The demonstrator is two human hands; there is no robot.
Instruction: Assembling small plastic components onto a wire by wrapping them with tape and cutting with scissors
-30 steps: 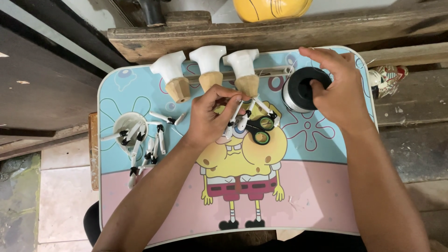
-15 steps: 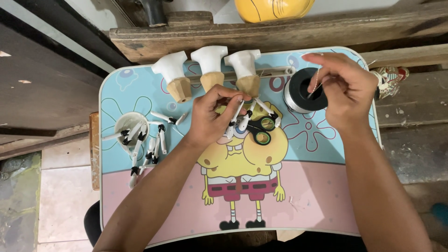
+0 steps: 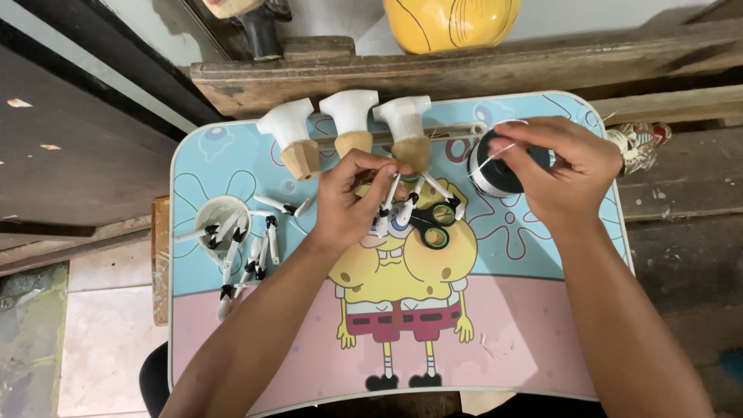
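Hands at work on thread spool (image 3: 495, 166) and small white jointed sticks (image 3: 402, 201), upper centre of cartoon-print lap table (image 3: 526, 325).

Hidden/unclear: spool partly covered by right hand (image 3: 561, 174); only its black top and pale wound side show. Thin white thread (image 3: 495, 152) runs from the spool to the right fingertips, end hidden in the pinch. Sticks' upper ends hidden under left hand (image 3: 348, 201); exact count n/a. Left fingers narrow, pinched on the stick bundle; black-tipped ends fan out below, just above the scissors (image 3: 429, 224) w/ black handles. Right fingers narrow, pinching the thread directly over the spool. Behind: three white-and-wood handle pieces (image 3: 348, 131) in a row. Far left: white cup (image 3: 217, 220) w/ more sticks, others loose beside it. Yellow object at top edge, cut off.
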